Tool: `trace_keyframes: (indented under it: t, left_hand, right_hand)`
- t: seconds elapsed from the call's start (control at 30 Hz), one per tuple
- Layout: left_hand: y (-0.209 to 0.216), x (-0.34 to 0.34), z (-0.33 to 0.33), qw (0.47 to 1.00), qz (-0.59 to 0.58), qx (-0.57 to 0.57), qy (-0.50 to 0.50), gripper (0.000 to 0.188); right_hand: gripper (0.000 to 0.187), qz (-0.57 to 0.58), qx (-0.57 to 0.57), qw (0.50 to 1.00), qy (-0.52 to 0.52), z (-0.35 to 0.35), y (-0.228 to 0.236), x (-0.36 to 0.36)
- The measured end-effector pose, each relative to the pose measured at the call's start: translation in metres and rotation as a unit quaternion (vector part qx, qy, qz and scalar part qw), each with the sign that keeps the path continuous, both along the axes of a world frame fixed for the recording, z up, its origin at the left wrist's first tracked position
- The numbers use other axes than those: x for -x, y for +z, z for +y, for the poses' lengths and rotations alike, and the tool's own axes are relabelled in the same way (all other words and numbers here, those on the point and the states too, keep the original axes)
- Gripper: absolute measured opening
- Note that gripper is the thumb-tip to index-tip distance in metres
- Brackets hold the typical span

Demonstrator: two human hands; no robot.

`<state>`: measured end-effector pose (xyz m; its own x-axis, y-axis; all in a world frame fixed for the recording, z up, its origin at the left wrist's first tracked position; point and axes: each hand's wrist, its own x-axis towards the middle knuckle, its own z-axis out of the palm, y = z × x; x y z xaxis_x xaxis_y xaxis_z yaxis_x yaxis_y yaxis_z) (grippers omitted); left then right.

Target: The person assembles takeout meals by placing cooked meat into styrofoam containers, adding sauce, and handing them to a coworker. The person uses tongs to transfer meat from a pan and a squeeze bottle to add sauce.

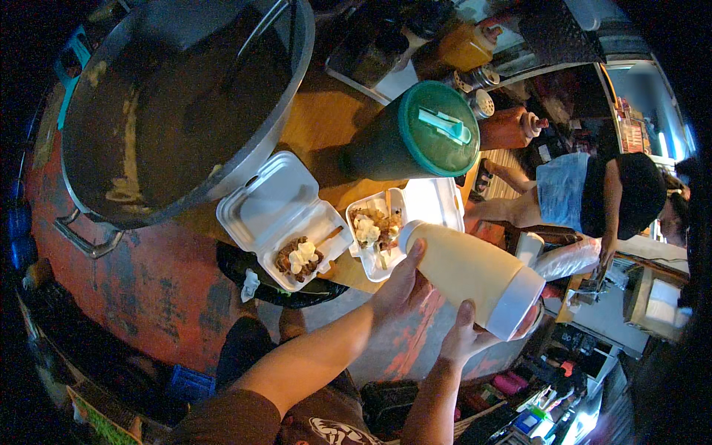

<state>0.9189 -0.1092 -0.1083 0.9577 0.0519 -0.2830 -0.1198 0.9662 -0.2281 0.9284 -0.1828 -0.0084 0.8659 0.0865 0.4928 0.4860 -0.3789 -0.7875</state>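
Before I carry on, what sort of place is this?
Probably a small food stall or takeaway kitchen: there's a very large metal pot, open foam boxes holding food, and a red-orange squeeze bottle.

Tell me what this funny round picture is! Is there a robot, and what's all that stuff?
No robot here, just a person's two bare hands. A wide camera worn on their head looks down, so straight edges bend. The left hand and right hand hold a big cream-coloured bottle, tilted, with white ends. On the wooden table are one open white box and another open white box, each holding food with a pale topping. Behind them stands a tub with a green lid. The huge round thing at the left is a metal pot.
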Motion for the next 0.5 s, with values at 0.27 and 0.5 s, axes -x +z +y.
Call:
trace_keyframes:
  t: [0.27, 0.5]
  left_hand:
    - [0.056, 0.002, 0.008, 0.998, -0.047, 0.034, 0.008, 0.067]
    - [0.023, 0.004, 0.011, 0.991, -0.040, 0.127, 0.028, 0.056]
  right_hand:
    - [0.092, 0.064, -0.039, 0.993, -0.093, -0.029, 0.020, 0.018]
    - [0.059, 0.118, 0.218, 0.967, 0.060, -0.020, 0.050, 0.023]
